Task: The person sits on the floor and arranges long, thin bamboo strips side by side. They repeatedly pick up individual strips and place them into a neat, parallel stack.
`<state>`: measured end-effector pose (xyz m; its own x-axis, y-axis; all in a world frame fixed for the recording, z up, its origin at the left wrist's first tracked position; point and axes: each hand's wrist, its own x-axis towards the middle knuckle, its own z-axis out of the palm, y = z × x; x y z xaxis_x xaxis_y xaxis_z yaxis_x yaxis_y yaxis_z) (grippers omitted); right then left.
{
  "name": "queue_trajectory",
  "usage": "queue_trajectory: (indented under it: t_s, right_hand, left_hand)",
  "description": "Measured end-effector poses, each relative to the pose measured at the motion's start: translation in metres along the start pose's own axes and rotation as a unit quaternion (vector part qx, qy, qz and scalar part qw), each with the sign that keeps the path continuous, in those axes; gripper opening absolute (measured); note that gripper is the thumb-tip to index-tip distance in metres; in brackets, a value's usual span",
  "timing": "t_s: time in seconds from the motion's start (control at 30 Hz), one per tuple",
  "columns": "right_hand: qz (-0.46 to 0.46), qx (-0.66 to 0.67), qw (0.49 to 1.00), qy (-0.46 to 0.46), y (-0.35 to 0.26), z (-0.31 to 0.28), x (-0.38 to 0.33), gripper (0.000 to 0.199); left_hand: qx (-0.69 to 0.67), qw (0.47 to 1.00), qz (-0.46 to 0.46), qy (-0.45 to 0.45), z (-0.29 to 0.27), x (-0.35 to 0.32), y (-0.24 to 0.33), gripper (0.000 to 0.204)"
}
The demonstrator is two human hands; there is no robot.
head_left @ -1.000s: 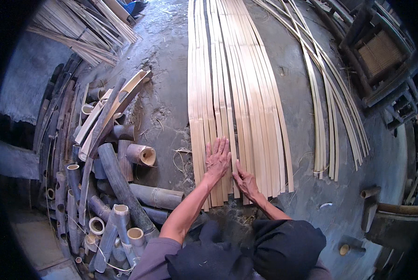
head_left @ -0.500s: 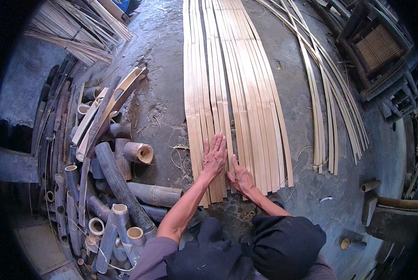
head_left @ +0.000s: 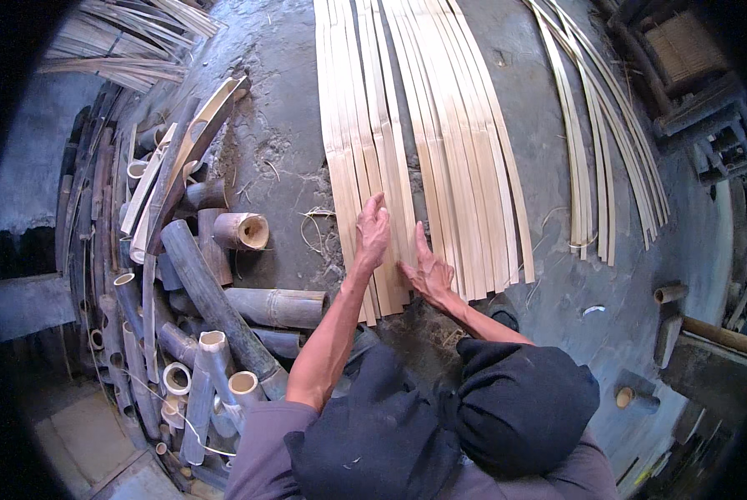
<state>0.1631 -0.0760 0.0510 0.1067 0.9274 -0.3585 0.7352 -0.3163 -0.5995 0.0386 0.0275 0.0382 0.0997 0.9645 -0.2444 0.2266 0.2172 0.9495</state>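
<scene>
Long pale bamboo strips (head_left: 465,183) lie side by side on the floor in front of me, with a gap splitting them into a left and a right group. My left hand (head_left: 373,232) is tilted on its edge over the left group, fingers stretched out and touching the strips. Beside the gap, my right hand (head_left: 432,273) is open near the strips' close ends. Its index finger points forward along the gap and its thumb reaches toward the left group. Neither hand is wrapped around a strip.
Cut bamboo tubes (head_left: 275,307) and split poles are heaped at my left. More thin strips (head_left: 603,167) curve along the floor on the right. A dark bamboo chair (head_left: 699,100) stands at the far right; a bundle of strips (head_left: 123,42) lies far left.
My left hand has turned from lying flat to standing on its edge. The gap between the two groups of strips has widened. The whole view has shifted slightly.
</scene>
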Motion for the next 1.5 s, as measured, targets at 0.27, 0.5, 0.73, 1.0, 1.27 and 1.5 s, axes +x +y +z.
queue_trajectory:
  t_s: [0.27, 0.5, 0.73, 1.0, 1.27, 1.5]
  right_hand:
    - [-0.086, 0.205, 0.975, 0.011, 0.021, 0.003, 0.005, 0.093]
    - [-0.123, 0.177, 0.97, -0.112, 0.041, -0.015, -0.001, 0.085]
    - [-0.089, 0.162, 0.97, -0.155, 0.057, -0.002, -0.007, 0.079]
    - [-0.146, 0.187, 0.963, -0.126, 0.064, 0.001, 0.001, 0.08]
    - [-0.139, 0.248, 0.951, -0.123, 0.044, -0.012, 0.012, 0.083]
    - [-0.071, 0.205, 0.969, -0.121, 0.018, -0.033, 0.006, 0.081]
  left_hand:
    - [0.155, 0.984, 0.07, 0.045, 0.002, -0.01, -0.002, 0.04]
    - [-0.036, 0.992, 0.015, 0.123, 0.04, -0.036, -0.013, 0.029]
    - [0.0, 0.977, -0.019, 0.212, 0.055, -0.055, -0.015, 0.028]
    - [0.02, 0.979, -0.044, 0.196, 0.053, -0.055, -0.007, 0.027]
    - [-0.004, 0.977, -0.04, 0.21, 0.049, -0.037, -0.016, 0.027]
    - [0.036, 0.976, -0.001, 0.216, 0.047, -0.038, -0.021, 0.026]
